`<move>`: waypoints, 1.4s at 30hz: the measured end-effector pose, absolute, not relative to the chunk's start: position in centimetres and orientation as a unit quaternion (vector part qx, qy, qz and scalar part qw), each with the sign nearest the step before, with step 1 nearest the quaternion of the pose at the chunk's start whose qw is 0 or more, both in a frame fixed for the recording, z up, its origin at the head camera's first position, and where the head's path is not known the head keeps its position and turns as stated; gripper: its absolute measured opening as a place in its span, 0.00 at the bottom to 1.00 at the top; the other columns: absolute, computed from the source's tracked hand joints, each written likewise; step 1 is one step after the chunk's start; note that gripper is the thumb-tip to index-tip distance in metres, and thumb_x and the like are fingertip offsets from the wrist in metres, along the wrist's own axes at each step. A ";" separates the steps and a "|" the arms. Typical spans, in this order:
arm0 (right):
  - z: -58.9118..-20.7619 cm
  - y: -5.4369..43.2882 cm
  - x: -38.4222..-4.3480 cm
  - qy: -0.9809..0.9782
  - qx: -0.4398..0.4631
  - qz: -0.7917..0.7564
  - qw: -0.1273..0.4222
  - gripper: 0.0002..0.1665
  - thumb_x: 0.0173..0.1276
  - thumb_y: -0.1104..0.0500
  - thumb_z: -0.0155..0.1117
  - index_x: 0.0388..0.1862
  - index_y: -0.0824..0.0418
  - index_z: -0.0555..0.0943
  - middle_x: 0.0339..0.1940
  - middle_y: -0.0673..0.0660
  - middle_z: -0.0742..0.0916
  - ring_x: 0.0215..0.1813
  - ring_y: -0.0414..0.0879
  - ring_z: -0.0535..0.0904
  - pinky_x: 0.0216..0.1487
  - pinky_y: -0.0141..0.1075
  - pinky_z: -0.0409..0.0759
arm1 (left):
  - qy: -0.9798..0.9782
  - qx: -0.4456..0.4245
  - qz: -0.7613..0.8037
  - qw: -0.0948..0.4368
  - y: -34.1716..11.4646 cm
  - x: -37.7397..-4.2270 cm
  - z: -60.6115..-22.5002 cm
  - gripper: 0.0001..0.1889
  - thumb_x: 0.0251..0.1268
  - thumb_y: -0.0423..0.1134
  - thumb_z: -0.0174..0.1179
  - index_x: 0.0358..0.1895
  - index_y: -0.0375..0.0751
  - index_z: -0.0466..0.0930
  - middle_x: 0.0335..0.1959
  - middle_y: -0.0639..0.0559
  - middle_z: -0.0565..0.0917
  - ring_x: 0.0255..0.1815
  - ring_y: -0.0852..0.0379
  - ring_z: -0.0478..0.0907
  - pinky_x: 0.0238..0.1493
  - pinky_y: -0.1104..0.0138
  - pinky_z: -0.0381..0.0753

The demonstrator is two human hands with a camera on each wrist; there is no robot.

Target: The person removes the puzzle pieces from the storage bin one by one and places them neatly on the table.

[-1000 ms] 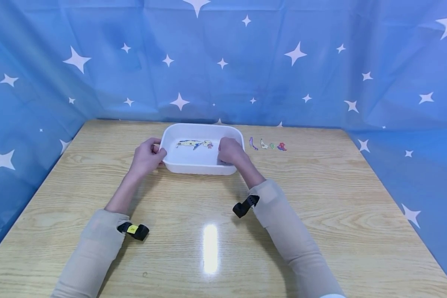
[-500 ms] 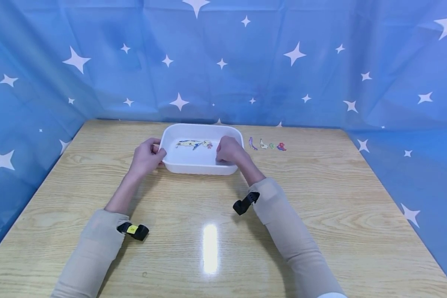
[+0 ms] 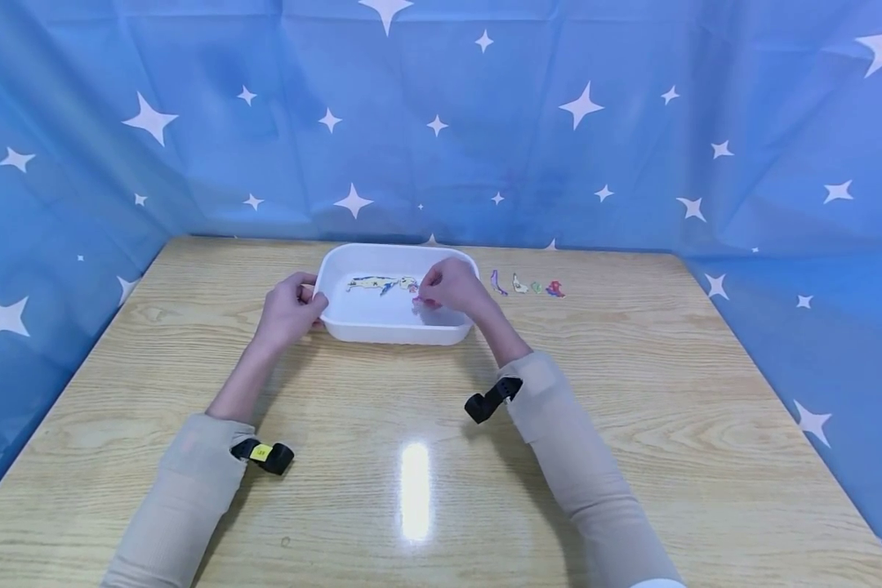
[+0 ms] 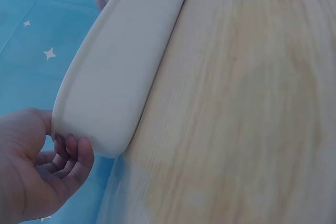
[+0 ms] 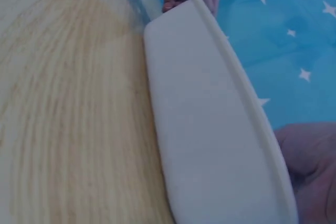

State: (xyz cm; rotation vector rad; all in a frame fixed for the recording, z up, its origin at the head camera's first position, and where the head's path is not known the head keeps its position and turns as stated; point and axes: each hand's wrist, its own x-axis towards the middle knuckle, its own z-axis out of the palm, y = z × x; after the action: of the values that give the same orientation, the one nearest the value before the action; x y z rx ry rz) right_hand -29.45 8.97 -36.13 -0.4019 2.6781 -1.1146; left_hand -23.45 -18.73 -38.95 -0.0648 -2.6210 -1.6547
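A white tub [image 3: 389,333] with a rounded rim stands on the table. My left hand [image 3: 290,306] grips its left end, thumb over the rim and fingers below, as the left wrist view also shows. Inside, my right hand [image 3: 452,286] reaches over the right half, its fingertips pinching a small flat pink-red cut-out [image 3: 428,303]. Left of those fingertips, a long cream cut-out with blue marks [image 3: 367,282] and a small rounded cream one [image 3: 407,283] lie on the tub's floor. In the right wrist view the tub's wall hides the fingertips.
To the right of the tub lie several small cut-outs in a row: a purple strip [image 3: 498,282], a cream one [image 3: 519,283], a small green one [image 3: 536,287] and a red one [image 3: 554,289]. A blue star-patterned cloth [image 3: 485,155] hangs behind the wooden table [image 3: 617,367].
My right hand has risen from the tub's floor and shifted slightly left, bringing the pink-red cut-out into sight beneath its fingers. My left hand keeps its grip on the rim.
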 end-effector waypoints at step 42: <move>-35.5 25.1 -31.0 0.857 0.029 -0.514 0.026 0.20 0.76 0.57 0.61 0.56 0.71 0.79 0.48 0.63 0.84 0.46 0.51 0.86 0.50 0.41 0.87 | -0.846 -0.019 -0.533 0.017 -18.7 -23.6 -39.1 0.22 0.70 0.32 0.51 0.64 0.25 0.70 0.33 0.41 0.73 0.27 0.54 0.77 0.33 0.63 0.90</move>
State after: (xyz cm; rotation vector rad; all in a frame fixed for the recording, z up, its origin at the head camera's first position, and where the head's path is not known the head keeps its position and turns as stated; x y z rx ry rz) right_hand -31.04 25.09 -35.45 0.0895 2.6494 -1.5881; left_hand -23.64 -18.75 -39.12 -0.0575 -2.6289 -1.6558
